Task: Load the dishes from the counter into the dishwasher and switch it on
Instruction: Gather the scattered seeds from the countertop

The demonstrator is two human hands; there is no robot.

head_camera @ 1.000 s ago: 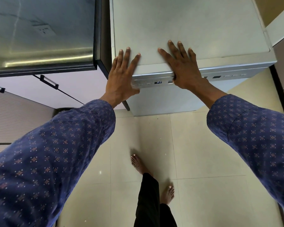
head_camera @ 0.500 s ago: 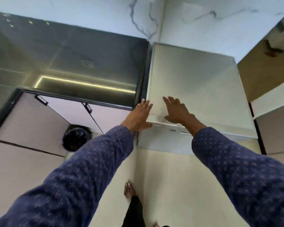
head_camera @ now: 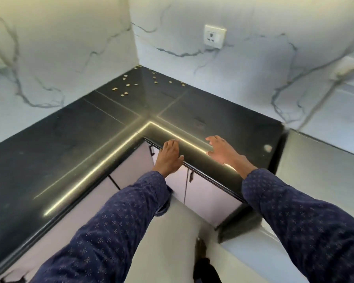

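Now hands (head_camera: 196,155) over counter (head_camera: 49,144)

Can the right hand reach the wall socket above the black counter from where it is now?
Probably yes, with a stretch. The right hand hovers open over the counter, and nothing stands between it and the wall socket, though the socket sits far back on the wall.
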